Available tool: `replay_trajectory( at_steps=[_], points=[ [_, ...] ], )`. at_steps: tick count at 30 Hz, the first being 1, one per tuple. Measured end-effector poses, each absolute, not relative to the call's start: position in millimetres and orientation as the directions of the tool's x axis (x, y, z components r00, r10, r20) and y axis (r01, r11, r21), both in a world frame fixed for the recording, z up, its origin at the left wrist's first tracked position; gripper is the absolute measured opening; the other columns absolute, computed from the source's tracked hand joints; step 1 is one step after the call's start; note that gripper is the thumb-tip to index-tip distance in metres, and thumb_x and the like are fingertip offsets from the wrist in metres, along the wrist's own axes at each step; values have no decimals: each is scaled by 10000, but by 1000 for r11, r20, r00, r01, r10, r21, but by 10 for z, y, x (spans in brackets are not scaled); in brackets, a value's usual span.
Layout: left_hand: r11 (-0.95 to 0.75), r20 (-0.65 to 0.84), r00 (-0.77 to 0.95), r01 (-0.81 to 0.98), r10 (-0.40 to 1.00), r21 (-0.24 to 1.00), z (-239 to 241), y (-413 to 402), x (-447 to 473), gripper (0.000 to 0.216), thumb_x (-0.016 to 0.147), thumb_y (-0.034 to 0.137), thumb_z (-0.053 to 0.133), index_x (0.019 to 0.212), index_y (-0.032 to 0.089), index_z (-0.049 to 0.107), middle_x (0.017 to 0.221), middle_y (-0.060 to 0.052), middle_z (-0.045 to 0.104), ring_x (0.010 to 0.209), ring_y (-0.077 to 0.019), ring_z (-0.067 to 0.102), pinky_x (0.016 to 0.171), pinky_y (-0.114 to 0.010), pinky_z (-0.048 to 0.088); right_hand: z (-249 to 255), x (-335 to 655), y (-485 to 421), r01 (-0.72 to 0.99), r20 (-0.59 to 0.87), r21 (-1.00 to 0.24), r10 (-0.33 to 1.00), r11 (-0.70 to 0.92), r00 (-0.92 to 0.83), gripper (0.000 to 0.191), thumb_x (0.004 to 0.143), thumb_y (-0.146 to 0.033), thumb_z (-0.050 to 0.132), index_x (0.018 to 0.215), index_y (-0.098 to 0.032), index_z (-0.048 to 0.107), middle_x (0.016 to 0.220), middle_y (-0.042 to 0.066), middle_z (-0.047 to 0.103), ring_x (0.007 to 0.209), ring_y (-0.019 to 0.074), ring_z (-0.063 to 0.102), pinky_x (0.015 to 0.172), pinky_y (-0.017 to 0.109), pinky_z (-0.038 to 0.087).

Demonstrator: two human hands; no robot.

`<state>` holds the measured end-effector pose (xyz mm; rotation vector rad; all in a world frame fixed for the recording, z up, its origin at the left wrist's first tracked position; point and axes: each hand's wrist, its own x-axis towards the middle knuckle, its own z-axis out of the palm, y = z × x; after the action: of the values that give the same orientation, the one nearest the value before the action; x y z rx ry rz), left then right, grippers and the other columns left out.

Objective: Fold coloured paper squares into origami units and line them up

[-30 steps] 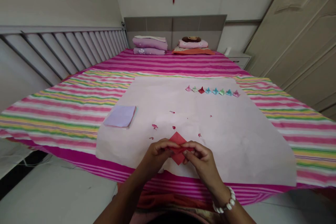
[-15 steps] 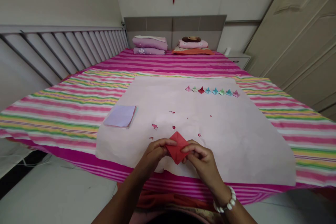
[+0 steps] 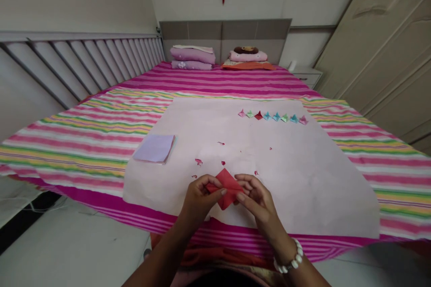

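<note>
Head view: the left hand [image 3: 198, 195] pinches the left side of a diamond-shaped red paper [image 3: 226, 183] and the right hand [image 3: 261, 197] holds its right corner, over the near part of a pale sheet [image 3: 313, 179] on the striped bed [image 3: 90, 125]. Red scraps [image 3: 199, 161] lie just beyond, a stack of square papers [image 3: 155, 148] sits at left, and eight small folded pieces [image 3: 276, 117] line up at far right

Red folded paper [image 3: 228, 183], held from 2 sides
The left hand [image 3: 199, 196] and right hand [image 3: 258, 195] pinch it; 8 small folded pieces [image 3: 276, 117] form a row on the pale sheet [image 3: 319, 184].
</note>
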<state>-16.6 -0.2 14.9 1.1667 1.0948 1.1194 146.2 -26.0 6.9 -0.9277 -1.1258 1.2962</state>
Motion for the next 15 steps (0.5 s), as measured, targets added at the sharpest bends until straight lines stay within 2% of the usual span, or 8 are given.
replay_trajectory(
  at_steps=[3, 6, 10, 15],
  points=[
    [32, -23, 128, -66, 992, 997, 149, -33, -141, 173, 627, 181, 744, 674, 156, 579, 602, 48, 572, 544, -77, 510, 522, -187, 395, 55, 1428, -216, -246, -8, -969, 996, -30, -92, 270, 677, -335, 779, 864, -177, 663, 748, 23, 665, 688, 170, 609, 634, 281, 489],
    [79, -62, 148, -117, 987, 990, 130, -40, -123, 301, 641, 197, 746, 892, 164, 583, 680, 29, 637, 576, -97, 563, 549, -207, 426, 22, 1409, -189, -238, -82, -965, 990, -107, -115, 239, 678, -355, 776, 658, -154, 648, 606, -7, 607, 571, 127, 533, 560, 249, 432],
    [182, -151, 175, -174, 973, 968, 104, 4, -152, 703, 618, 226, 779, 1232, 134, 449, 629, 33, 672, 564, -123, 609, 590, -242, 467, 1, 1422, -182, -253, -101, -959, 990, -123, -100, 273, 688, -375, 761, 614, -152, 623, 563, -32, 550, 526, 99, 451, 509, 224, 354],
    [199, -191, 73, -132, 979, 971, 144, 84, -236, 817, 556, 233, 823, 1270, 86, 452, 550, 58, 652, 565, -134, 628, 615, -247, 483, 10, 1436, -173, -223, -106, -968, 992, -119, -69, 297, 676, -378, 762, 560, -152, 607, 524, -46, 502, 511, 90, 402, 497, 221, 302]
  ],
)
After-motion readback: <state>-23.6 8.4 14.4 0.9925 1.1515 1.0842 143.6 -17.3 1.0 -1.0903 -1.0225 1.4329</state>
